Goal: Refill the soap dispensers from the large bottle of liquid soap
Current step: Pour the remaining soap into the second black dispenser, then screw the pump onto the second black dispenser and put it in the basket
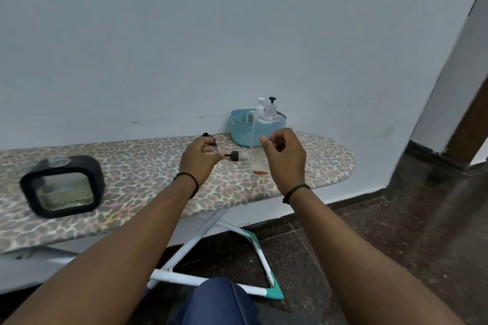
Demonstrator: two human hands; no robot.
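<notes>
A clear soap dispenser bottle (257, 134) stands uncapped on the leopard-print ironing board (137, 166). My left hand (200, 158) grips its black pump head (233, 155), held sideways just left of the bottle with the dip tube pointing towards it. Raised beside the bottle's right side, my right hand (285, 155) has curled fingers and holds nothing; its fingertip is at the bottle's edge. The large soap bottle (63, 185), black and square with a clear window showing greenish liquid, sits at the left with its neck open.
A teal basket (239, 126) against the wall behind the clear bottle holds a white pump dispenser (260, 105) and a black pump (272, 99). A small red smear (260, 172) lies on the board. The board's legs (211, 224) and dark floor are below.
</notes>
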